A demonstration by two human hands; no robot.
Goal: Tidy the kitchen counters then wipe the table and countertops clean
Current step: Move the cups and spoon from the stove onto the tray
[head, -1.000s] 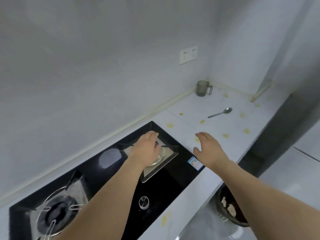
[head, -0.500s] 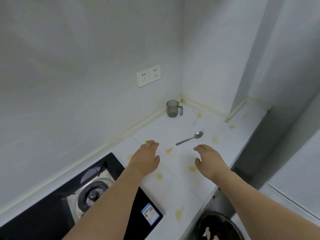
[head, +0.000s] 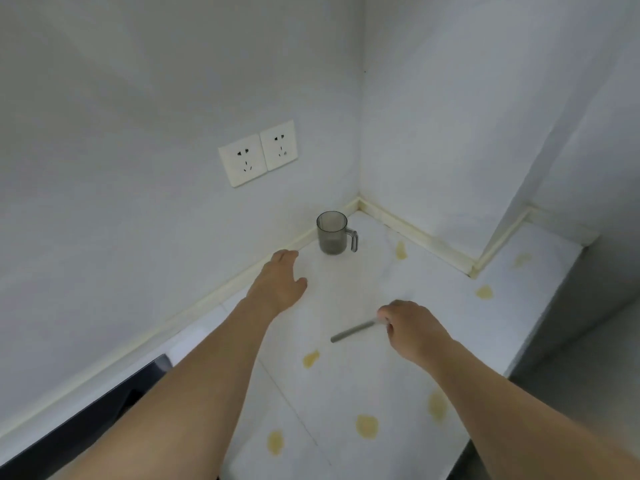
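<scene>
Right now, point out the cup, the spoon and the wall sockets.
cup (head: 331,235): head view, on the middle of its grey see-through wall.
spoon (head: 351,331): head view, on the bare handle, left of the right hand's pinch.
wall sockets (head: 258,153): head view, where the two plates meet.

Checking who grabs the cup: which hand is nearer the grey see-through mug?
Left. The left hand reaches just short of the grey see-through mug; the right hand is farther back.

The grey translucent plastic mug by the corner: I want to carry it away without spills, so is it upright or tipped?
Upright. The grey translucent plastic mug stands on its base, round rim upward, handle sideways. Contents: cannot tell.
</scene>
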